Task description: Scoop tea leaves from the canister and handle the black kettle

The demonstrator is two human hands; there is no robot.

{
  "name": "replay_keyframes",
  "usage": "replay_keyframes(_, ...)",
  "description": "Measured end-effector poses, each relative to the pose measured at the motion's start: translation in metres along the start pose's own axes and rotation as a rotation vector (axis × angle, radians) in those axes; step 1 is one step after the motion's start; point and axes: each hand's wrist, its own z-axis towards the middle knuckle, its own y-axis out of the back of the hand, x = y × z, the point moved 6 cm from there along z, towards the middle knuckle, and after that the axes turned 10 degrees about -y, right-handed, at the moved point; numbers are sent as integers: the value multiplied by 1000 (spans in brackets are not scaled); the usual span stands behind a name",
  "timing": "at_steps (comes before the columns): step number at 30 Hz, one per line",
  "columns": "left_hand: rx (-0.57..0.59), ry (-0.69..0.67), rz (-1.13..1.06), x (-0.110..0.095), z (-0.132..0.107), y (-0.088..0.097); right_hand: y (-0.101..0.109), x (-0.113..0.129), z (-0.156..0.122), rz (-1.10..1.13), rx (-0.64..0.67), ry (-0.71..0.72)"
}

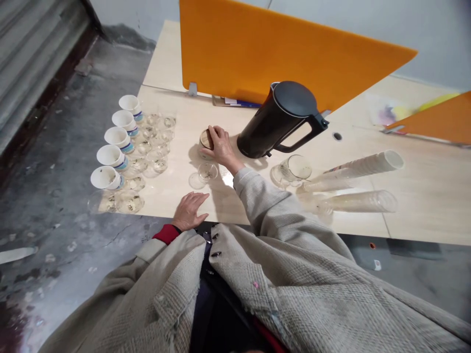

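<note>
Grey coat sleeves (257,274) fill the bottom of the view, desk (423,196) above. Far left: a row of five white paper cups (116,139) with clear plastic cups (147,157) beside them, bits of tea leaf inside. Left hand (189,211) lies flat at the desk edge, fingers spread, holding nothing. Right hand (221,144) wraps over a small brown tin (205,139), closed around it; whether it is lifted I cannot tell. Two clear cups (204,174) sit just below that hand. Right of it: black kettle (281,120), a glass mug (294,169), sleeves of stacked cups (353,171) lying sideways. Risk: the sleeve drags the light cups near the wrist over; an elbow swing could hit the kettle.
</note>
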Motion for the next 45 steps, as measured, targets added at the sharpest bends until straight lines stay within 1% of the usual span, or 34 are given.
replay_keyframes(2,-4,-3,0,1,0,0,9,-4,-9,-4,-27,-13)
replay_keyframes(4,-12,-8,-5,2,0,0,25,-10,-29,8,-99,-29)
replay_keyframes(6,-25,-9,-16,3,-1,0,42,-20,-57,61,-188,-50)
replay_keyframes(8,-57,-3,-36,5,-2,0,57,-35,-89,164,-260,-93)
replay_keyframes(10,-123,13,-71,6,-3,4,65,-54,-117,277,-284,-180)
replay_keyframes(12,-208,52,-121,9,-2,9,59,-69,-136,378,-224,-271)
replay_keyframes(14,-280,102,-187,14,2,13,42,-72,-144,459,-76,-301)
replay_keyframes(16,-331,151,-275,21,10,16,19,-62,-145,499,92,-267)
replay_keyframes(17,-350,173,-326,24,14,17,7,-54,-144,501,155,-241)
replay_keyframes(19,-369,202,-414,31,23,18,-11,-40,-141,486,223,-195)
replay_keyframes(21,-355,204,-455,35,30,17,-23,-30,-138,470,238,-167)
replay_keyframes(23,-326,190,-450,36,31,15,-29,-26,-139,457,235,-152)
replay_keyframes(26,-303,162,-411,31,25,14,-28,-28,-148,440,233,-138)
replay_keyframes(31,-278,128,-329,19,13,13,-25,-30,-174,427,242,-130)
replay_keyframes(33,-285,123,-312,17,11,13,-25,-28,-182,419,240,-121)
replay_keyframes(35,-316,123,-306,17,10,15,-21,-27,-187,426,225,-114)
replay_keyframes(37,-360,134,-279,18,8,18,-8,-34,-188,446,164,-129)
replay_keyframes(39,-404,156,-210,20,5,20,19,-53,-185,455,15,-187)
replay_keyframes(40,-427,169,-166,21,4,22,38,-66,-183,451,-93,-231)
replay_keyframes(43,-484,202,-67,24,1,25,102,-110,-175,397,-452,-357)
replay_keyframes(45,-498,215,-46,26,1,24,139,-133,-163,344,-610,-391)
